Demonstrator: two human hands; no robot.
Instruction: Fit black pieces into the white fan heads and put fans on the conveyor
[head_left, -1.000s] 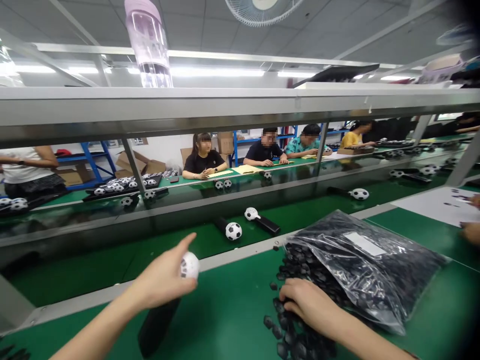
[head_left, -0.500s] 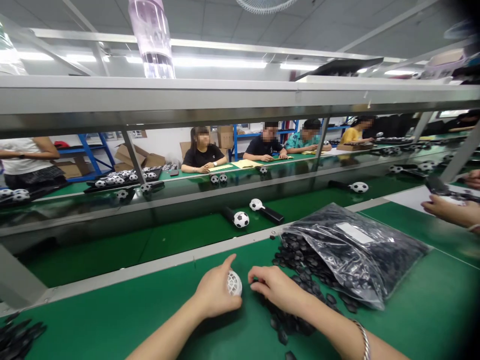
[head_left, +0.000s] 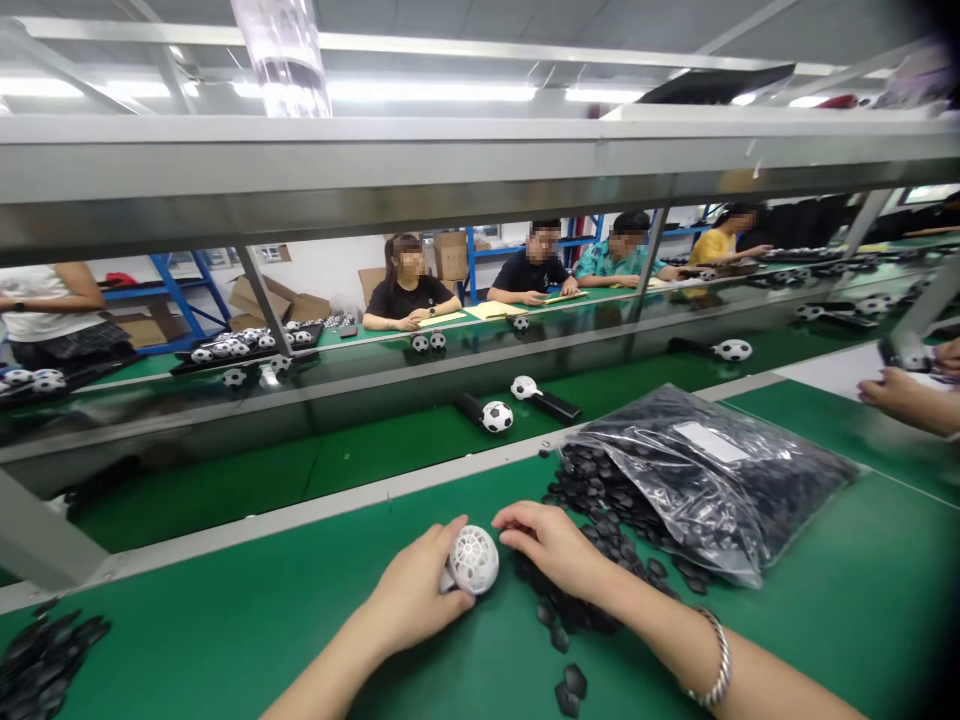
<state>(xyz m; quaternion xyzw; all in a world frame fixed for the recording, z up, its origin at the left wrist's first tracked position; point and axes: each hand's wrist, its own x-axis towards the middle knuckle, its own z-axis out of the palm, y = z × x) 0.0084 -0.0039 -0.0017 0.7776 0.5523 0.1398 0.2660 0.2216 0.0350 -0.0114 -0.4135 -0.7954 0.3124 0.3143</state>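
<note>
A white openwork ball (head_left: pixel 474 560) is gripped by my left hand (head_left: pixel 421 590), its lattice face turned toward me and to the right. My right hand (head_left: pixel 551 550) is just right of the ball, not touching it, with thumb and fingertips bent close together; whatever they may hold is too small to make out. Under and beside my right hand lies a pile of small black pieces (head_left: pixel 600 490). They spill from an open clear plastic bag (head_left: pixel 712 480) full of the same pieces.
Another black pile (head_left: pixel 49 660) lies at the lower left. Beyond the table's metal edge, a green conveyor (head_left: pixel 360 455) carries soccer-ball items with black handles (head_left: pixel 496 416). A shelf beam (head_left: pixel 450 160) crosses above. A co-worker's hands (head_left: pixel 911 395) are at the right; several people sit opposite.
The white ball now shows more of its lattice, as my left hand covers less of it. My right hand stays near the ball. The items on the conveyor appear slightly farther right and higher.
</note>
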